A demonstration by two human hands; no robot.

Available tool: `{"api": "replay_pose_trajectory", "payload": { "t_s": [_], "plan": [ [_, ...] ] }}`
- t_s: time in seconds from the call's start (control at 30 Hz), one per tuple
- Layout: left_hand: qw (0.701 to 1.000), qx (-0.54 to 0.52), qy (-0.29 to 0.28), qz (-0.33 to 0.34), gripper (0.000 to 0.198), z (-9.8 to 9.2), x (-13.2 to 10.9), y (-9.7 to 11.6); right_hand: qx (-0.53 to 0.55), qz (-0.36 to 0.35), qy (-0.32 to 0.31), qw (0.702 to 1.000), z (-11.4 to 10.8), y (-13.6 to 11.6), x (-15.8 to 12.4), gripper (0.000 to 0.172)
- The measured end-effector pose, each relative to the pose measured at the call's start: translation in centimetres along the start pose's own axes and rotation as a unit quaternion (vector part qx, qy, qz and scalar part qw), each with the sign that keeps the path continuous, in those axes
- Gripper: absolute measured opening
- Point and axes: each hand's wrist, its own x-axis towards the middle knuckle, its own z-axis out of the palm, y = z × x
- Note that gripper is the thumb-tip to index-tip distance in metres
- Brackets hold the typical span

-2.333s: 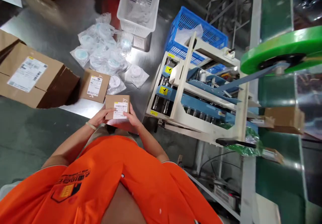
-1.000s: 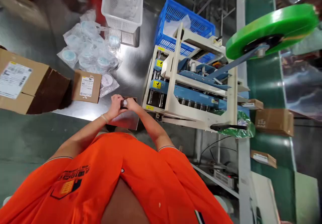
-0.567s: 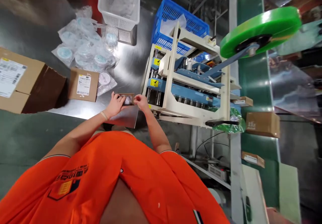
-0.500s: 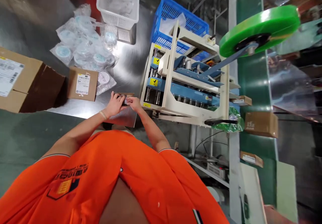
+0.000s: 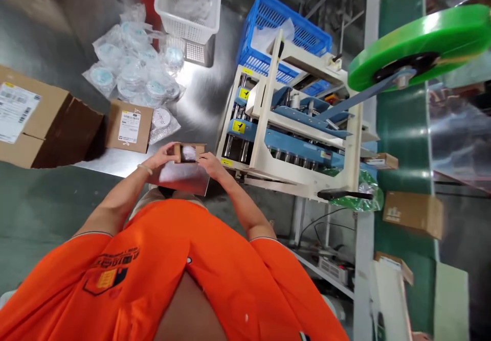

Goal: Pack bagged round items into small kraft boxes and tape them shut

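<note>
Both hands grip a small open kraft box [image 5: 188, 153] by its ends, my left hand [image 5: 163, 156] and right hand [image 5: 210, 164] partly closed on it above the steel bench [image 5: 207, 95], and inside sits what may be a clear pouch [image 5: 187, 153], though it's hard to make out. Nearby lie a flat kraft box [image 5: 128, 127] with a white barcode label I can't read and clear bags of pale-blue discs [image 5: 132, 65]. Further off are a white plastic basket [image 5: 190, 6], a blue crate [image 5: 284, 34] and a cream-and-blue machine [image 5: 284, 131] with yellow stickers.
</note>
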Motion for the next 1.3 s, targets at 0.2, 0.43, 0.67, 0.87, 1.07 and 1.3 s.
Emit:
{"api": "replay_pose_trajectory", "payload": {
  "t_s": [0.2, 0.43, 0.67, 0.87, 1.07, 1.3],
  "plan": [
    [0.998, -0.033, -0.030, -0.032, 0.064, 0.1, 2.3, -0.3, -0.049, 0.085, 0.101, 0.990, -1.5, -0.1, 2.4, 0.063],
    [0.955, 0.293, 0.000, 0.042, 0.083, 1.0, -0.4, 1.8, -0.016, 0.040, 0.055, 0.998, 1.4, 0.1, 1.3, 0.056],
    [0.897, 0.438, 0.042, 0.049, 0.095, 4.2, 7.4, 3.3, -0.013, 0.149, 0.169, 0.974, 1.7, 2.0, -1.3, 0.056],
    [0.916, 0.374, 0.017, 0.147, 0.088, 5.0, 26.1, 7.5, -0.019, 0.192, 0.119, 0.974, 6.9, 4.0, -7.5, 0.057],
    [0.938, 0.286, -0.045, 0.193, 0.104, 15.4, 35.9, 11.0, -0.026, 0.169, 0.141, 0.975, 11.0, 4.7, -10.3, 0.046],
    [0.954, 0.197, 0.055, 0.221, 0.079, 14.0, 24.0, 7.2, 0.166, 0.186, 0.044, 0.967, 6.4, 3.2, -4.4, 0.042]
  ]
}}
